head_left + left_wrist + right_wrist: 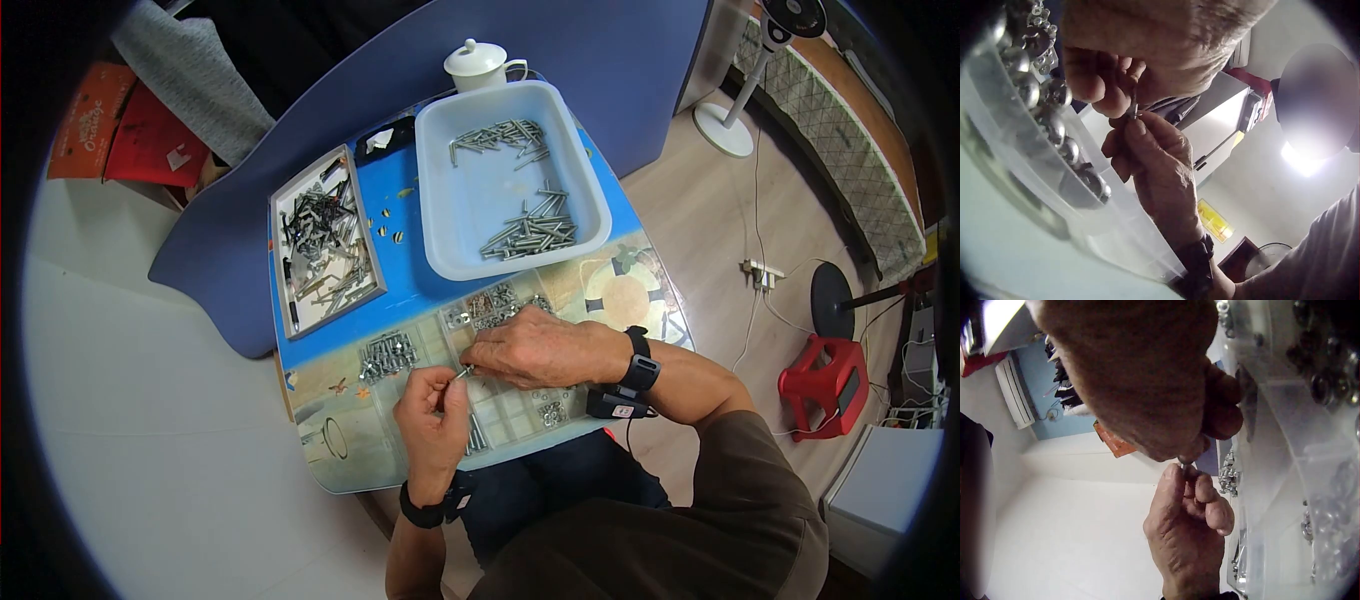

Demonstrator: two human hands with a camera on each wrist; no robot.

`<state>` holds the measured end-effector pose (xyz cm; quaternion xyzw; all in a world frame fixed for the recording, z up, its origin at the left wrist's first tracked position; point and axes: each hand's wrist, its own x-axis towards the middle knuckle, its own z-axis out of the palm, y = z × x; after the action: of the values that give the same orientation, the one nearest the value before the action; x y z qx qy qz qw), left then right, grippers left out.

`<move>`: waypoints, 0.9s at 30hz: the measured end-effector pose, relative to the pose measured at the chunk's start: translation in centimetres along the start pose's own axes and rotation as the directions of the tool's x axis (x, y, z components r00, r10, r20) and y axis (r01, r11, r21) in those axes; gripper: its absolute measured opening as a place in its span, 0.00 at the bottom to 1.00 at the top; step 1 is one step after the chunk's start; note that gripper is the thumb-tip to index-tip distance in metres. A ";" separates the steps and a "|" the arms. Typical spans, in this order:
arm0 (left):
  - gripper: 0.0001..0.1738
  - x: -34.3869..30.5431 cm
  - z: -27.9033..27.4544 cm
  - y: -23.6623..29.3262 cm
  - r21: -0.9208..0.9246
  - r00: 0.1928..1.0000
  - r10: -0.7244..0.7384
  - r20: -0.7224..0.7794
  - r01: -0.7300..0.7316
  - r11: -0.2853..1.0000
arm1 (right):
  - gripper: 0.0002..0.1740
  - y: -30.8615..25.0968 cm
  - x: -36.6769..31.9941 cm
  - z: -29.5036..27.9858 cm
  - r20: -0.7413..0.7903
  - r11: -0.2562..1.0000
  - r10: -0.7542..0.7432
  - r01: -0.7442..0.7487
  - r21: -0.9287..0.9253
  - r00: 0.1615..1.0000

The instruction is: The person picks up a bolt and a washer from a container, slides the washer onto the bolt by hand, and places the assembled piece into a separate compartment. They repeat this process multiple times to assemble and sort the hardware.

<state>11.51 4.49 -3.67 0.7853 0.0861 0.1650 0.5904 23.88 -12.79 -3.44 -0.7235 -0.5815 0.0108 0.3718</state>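
Over a clear compartment box [425, 322], my two hands meet fingertip to fingertip. My left hand [432, 420] pinches a small metal bolt [464, 372] between thumb and forefinger. At the bolt's other end are the fingertips of my right hand [535, 350], which pinch it too. In the right wrist view, a short shiny length of the bolt [1184, 465] shows between the hands; the rest is hidden by fingers. The left wrist view shows the right thumb pressed along it. Bolts [388, 356] fill the box's left part, and small nuts and washers [495, 303] its far compartments.
A white tub [428, 215] with long bolts stands behind the box. To its left lies a shallow tray [378, 272] of dark and brassy screws. A lidded white cup [476, 66] stands at the back against a blue partition [370, 70].
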 end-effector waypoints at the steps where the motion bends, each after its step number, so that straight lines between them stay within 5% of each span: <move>1: 0.10 0.0 -0.4 -0.5 0.035 0.999 -0.037 0.030 0.036 0.999 | 0.11 0.0 0.0 0.0 -0.001 1.000 -0.001 0.001 0.006 1.000; 8: 0.14 0.4 -1.0 0.0 0.134 0.940 -0.327 0.098 0.313 0.940 | 0.10 0.1 0.0 0.2 -0.006 1.000 -0.004 0.004 0.008 1.000; 14: 0.12 0.0 0.4 0.9 -0.051 0.999 -0.033 -0.017 0.032 0.998 | 0.07 -0.3 0.1 -0.1 -0.051 0.998 0.002 0.002 0.066 0.999; 18: 0.12 0.1 -0.3 -0.4 0.006 1.000 -0.019 0.015 0.019 1.000 | 0.07 -0.1 0.1 0.0 -0.047 0.999 0.003 0.000 0.051 0.999; 23: 0.15 0.6 -0.7 0.4 0.125 0.964 -0.262 0.049 0.254 0.959 | 0.10 0.2 0.0 0.1 -0.021 1.000 -0.020 0.020 0.023 1.000; 27: 0.12 0.5 -0.8 -0.2 0.138 0.982 -0.176 0.065 0.166 0.977 | 0.09 0.1 0.0 0.0 -0.019 0.999 -0.013 0.013 0.033 1.000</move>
<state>11.68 5.42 -3.63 0.8181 0.1411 0.0773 0.5521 24.00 -12.75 -3.53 -0.7135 -0.5825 0.0111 0.3892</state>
